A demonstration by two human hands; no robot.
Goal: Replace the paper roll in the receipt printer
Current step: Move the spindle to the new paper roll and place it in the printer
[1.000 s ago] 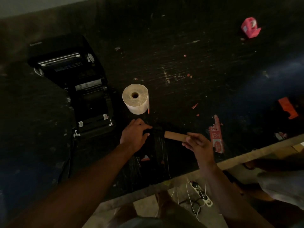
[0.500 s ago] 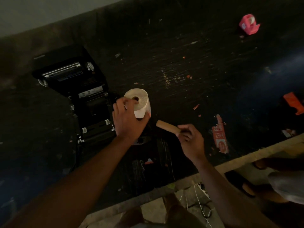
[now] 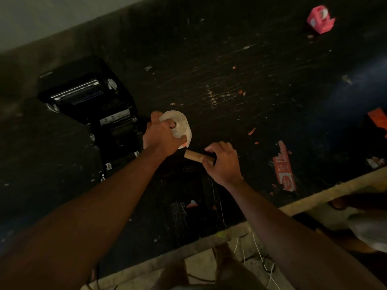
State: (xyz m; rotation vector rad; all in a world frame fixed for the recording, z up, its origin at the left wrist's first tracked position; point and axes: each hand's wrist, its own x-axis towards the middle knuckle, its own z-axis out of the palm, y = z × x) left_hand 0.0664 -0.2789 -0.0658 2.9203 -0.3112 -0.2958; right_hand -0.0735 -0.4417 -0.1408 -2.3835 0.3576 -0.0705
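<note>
A black receipt printer (image 3: 90,99) stands at the left of the dark table with its lid open. Just right of it is a full white paper roll (image 3: 181,124), standing on end. My left hand (image 3: 161,137) is closed over the roll's top and near side. Right of that, my right hand (image 3: 223,164) holds a bare brown cardboard core (image 3: 195,156) low over the table, its left end sticking out toward the roll.
A pink tape dispenser (image 3: 320,19) sits far back right. A red printed paper strip (image 3: 283,166) and an orange scrap (image 3: 378,120) lie at the right, with small scraps scattered around. The table's pale front edge (image 3: 314,197) runs diagonally; cables hang below it.
My left hand moved from the table up onto the paper roll and closed on it. My right hand shifted the cardboard core a little toward the roll.
</note>
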